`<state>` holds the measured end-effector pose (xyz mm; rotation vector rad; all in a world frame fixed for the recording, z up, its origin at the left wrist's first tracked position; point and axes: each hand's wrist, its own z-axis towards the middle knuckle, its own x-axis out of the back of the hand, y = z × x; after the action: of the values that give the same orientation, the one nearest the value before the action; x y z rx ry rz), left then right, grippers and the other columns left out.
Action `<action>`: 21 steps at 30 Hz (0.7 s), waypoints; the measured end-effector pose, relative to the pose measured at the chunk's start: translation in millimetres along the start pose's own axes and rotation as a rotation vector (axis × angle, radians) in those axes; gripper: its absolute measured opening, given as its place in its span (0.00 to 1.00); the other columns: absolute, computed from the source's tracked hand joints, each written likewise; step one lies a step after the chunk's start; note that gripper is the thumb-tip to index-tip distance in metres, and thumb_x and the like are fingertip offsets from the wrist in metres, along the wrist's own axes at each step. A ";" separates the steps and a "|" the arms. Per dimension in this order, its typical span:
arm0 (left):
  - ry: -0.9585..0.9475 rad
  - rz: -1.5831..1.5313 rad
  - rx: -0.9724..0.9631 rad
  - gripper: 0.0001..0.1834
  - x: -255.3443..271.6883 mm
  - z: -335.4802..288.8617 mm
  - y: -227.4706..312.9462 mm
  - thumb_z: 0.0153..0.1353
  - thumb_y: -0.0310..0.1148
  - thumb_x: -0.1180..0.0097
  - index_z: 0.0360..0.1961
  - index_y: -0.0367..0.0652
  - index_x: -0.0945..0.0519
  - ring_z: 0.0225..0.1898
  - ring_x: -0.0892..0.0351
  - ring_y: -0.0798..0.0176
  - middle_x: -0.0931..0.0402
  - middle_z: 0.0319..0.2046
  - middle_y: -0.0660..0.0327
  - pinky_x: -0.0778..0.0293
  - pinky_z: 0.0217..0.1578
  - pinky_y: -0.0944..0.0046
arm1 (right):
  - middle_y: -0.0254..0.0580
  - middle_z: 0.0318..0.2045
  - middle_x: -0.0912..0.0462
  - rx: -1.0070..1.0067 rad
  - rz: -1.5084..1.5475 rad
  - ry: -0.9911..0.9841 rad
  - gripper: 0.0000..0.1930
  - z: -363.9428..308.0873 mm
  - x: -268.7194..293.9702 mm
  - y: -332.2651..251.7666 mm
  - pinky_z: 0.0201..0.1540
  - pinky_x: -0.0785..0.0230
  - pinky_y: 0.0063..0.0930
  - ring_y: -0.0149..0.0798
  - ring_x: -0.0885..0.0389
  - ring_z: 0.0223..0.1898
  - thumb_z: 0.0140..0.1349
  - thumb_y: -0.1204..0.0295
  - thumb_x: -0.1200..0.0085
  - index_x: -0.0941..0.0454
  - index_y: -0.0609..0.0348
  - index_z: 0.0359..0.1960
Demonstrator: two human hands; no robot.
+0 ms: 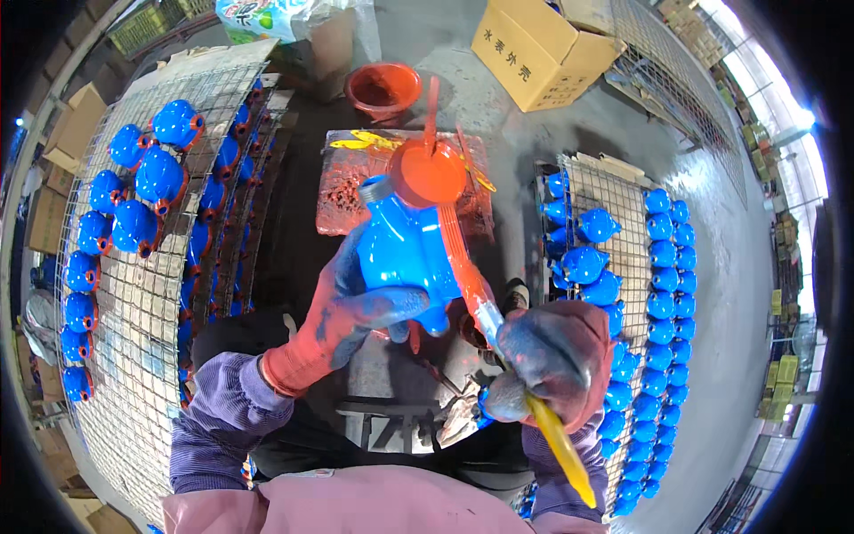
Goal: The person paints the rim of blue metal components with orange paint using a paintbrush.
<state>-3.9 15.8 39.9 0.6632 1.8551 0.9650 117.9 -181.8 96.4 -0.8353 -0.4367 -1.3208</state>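
My left hand (342, 307), in a red work glove with a dark paint-stained palm, is closed around a glossy blue meter housing (396, 254) with a threaded pipe end at its upper left. In my gloved right hand (556, 360) is a paintbrush (559, 445), gripped near its metal band. Its yellow handle points down toward me. Red paint coats the bristles, which lie along the housing's right side; whether they touch it I cannot tell. Just beyond the housing is a round red paint pan (430, 173), partly hidden by it, with a red stick rising from it.
A paint-spattered board (338, 173) carries several yellow-handled brushes (366, 140). Beyond it stand a red basin (384, 89) and an open cardboard carton (543, 55). Wire-mesh racks on the left (133, 334) and right (628, 209) hold many blue housings, those on the left with red-painted ends.
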 end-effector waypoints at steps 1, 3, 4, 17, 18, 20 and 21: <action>0.005 -0.001 -0.011 0.41 2.3 -1.2 2.1 0.48 0.33 0.30 0.63 0.40 0.36 0.41 0.19 0.64 0.23 0.44 0.60 0.21 0.40 0.66 | 0.42 0.36 0.16 0.033 0.032 0.013 0.21 3.6 2.6 0.2 0.32 0.26 0.32 0.38 0.17 0.30 0.45 0.65 0.33 0.19 0.60 0.41; -0.131 -0.105 0.072 0.30 6.4 -1.4 3.8 0.57 0.38 0.37 0.58 0.40 0.32 0.30 0.19 0.67 0.21 0.39 0.59 0.23 0.30 0.71 | 0.42 0.37 0.16 0.066 0.013 -0.065 0.20 8.0 1.0 0.6 0.32 0.25 0.33 0.39 0.16 0.32 0.46 0.65 0.34 0.21 0.54 0.42; -0.128 -0.120 0.053 0.26 5.4 -1.2 1.4 0.62 0.44 0.44 0.55 0.40 0.30 0.22 0.22 0.68 0.20 0.35 0.58 0.27 0.22 0.72 | 0.42 0.38 0.16 0.116 0.059 -0.022 0.20 9.1 0.2 1.8 0.32 0.25 0.34 0.40 0.16 0.33 0.47 0.65 0.34 0.22 0.51 0.43; -0.548 -0.996 0.317 0.46 8.7 1.4 -0.6 0.59 0.70 0.56 0.67 0.46 0.40 0.44 0.19 0.43 0.27 0.53 0.45 0.18 0.34 0.48 | 0.48 0.39 0.19 0.034 0.412 0.289 0.22 -2.0 -37.3 24.3 0.38 0.25 0.37 0.47 0.18 0.36 0.44 0.75 0.36 0.24 0.56 0.45; -0.397 -0.980 0.325 0.49 9.4 -0.2 -3.8 0.57 0.73 0.58 0.67 0.46 0.41 0.40 0.19 0.45 0.26 0.51 0.45 0.18 0.33 0.50 | 0.49 0.39 0.19 -0.031 0.456 0.340 0.19 -3.0 -41.3 24.9 0.38 0.25 0.36 0.47 0.18 0.36 0.48 0.73 0.37 0.24 0.57 0.43; -0.480 -1.001 0.292 0.49 12.9 0.5 -10.1 0.57 0.74 0.59 0.67 0.46 0.40 0.38 0.19 0.46 0.26 0.51 0.44 0.18 0.31 0.50 | 0.50 0.38 0.20 -0.107 0.528 0.384 0.12 -4.5 -44.9 26.9 0.40 0.25 0.35 0.46 0.18 0.38 0.57 0.70 0.43 0.25 0.60 0.42; -0.578 -1.034 0.273 0.49 15.0 0.8 -12.9 0.57 0.75 0.61 0.67 0.45 0.40 0.37 0.19 0.47 0.26 0.51 0.44 0.19 0.30 0.51 | 0.51 0.38 0.20 -0.176 0.592 0.387 0.10 -5.5 -46.0 27.0 0.41 0.25 0.35 0.45 0.19 0.40 0.62 0.69 0.46 0.26 0.61 0.41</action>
<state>-10.4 20.4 21.7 0.0445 1.4828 -0.1543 132.4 -154.5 52.6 -0.7521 0.2276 -0.9365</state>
